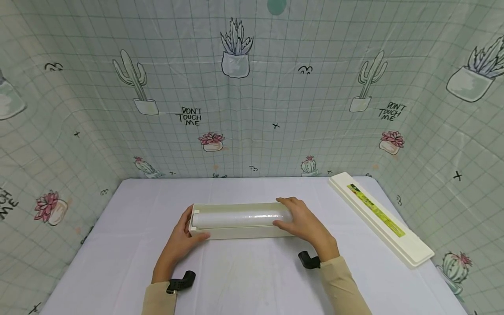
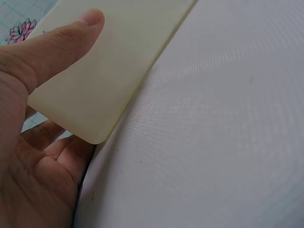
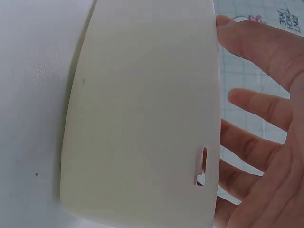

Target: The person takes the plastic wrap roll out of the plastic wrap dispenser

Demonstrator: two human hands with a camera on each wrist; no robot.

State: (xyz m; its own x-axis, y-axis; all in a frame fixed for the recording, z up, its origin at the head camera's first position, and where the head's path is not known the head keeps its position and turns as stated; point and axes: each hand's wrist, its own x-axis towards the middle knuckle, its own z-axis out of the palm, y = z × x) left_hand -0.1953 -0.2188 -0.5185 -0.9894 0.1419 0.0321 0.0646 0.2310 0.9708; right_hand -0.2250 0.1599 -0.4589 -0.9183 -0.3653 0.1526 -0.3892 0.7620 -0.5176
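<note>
Behind the white cloth-covered table [image 1: 236, 280] hangs a pale backdrop [image 1: 256, 100] with thin green grid lines, printed cactus pots and the words "DON'T TOUCH ME".

My left hand [image 1: 182, 240] grips the left end of a long white box [image 1: 240, 233]: the thumb lies on its near wall, and the other fingers bend behind and under the end. With my right hand [image 1: 303, 220] I hold across the right end, the thumb at the top of the near wall and the other fingers reaching over to the far side. I cannot tell whether these fingers press also on the roll [image 1: 236, 219], which is lying lengthwise inside the box, shiny and whitish. The right wrist view shows a small slot [image 3: 200, 166] in the near wall.

This box is around the middle of the table, nearer to the far edge than to me, and almost parallel to that edge. I cannot tell whether its bottom touches the cloth.

On each wrist I wear a black device [image 1: 185, 281], just beyond a beige sleeve [image 1: 341, 280]. Well apart, a long white cover [image 1: 417, 249] lies slanted along the right edge of the table, its far end near the far edge, with a yellow-green label [image 1: 376, 211] facing up.
</note>
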